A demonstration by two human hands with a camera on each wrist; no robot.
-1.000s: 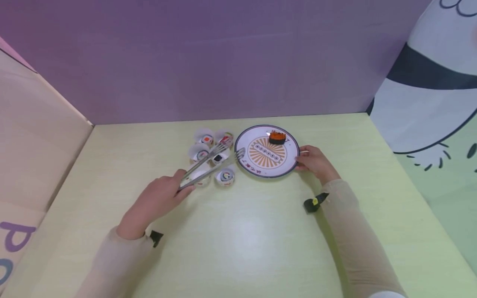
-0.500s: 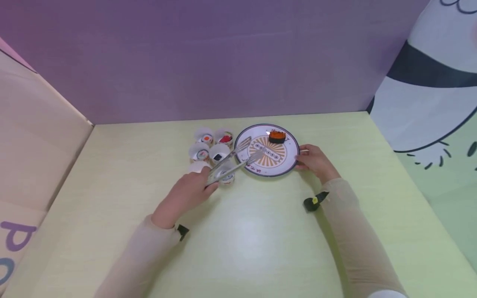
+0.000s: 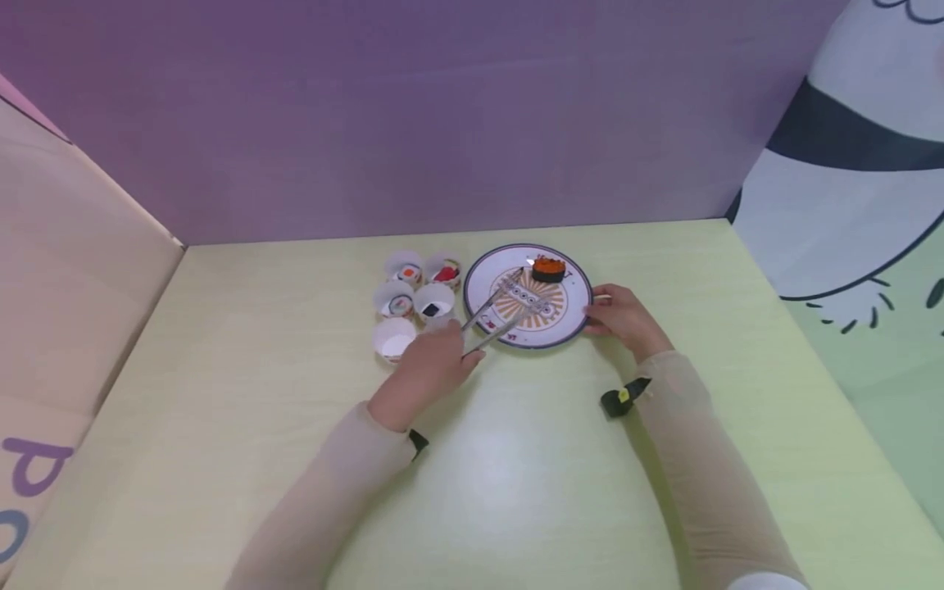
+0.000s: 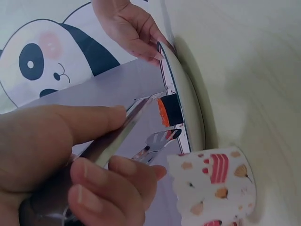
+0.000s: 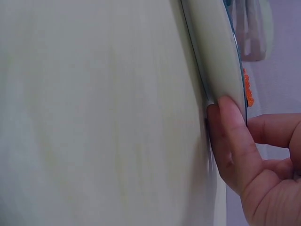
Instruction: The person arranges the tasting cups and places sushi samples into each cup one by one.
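Observation:
My left hand (image 3: 428, 365) holds metal tongs (image 4: 115, 139), their two ends spread apart over the plate. A toy-like sushi piece (image 3: 548, 270), black-sided with an orange top, sits near the plate's far right rim. In the left wrist view the sushi (image 4: 170, 110) appears between the tong ends; contact cannot be told. The round white plate (image 3: 479, 283) has a dark blue rim and a striped orange centre. My right hand (image 3: 623, 321) pinches its right edge, thumb and fingers on opposite faces, as the right wrist view shows on the plate's rim (image 5: 214, 52).
Left of the plate stand several white paper cups (image 3: 394, 338), most holding small sushi-like pieces; my left hand partly hides one. A patterned cup (image 4: 214, 181) stands close below the tongs. A purple wall (image 3: 472, 123) rises behind the pale table (image 3: 501, 492).
My left hand and the tongs have moved right, from above the cups to over the plate, nearing the sushi. My right hand and the plate stay where they were.

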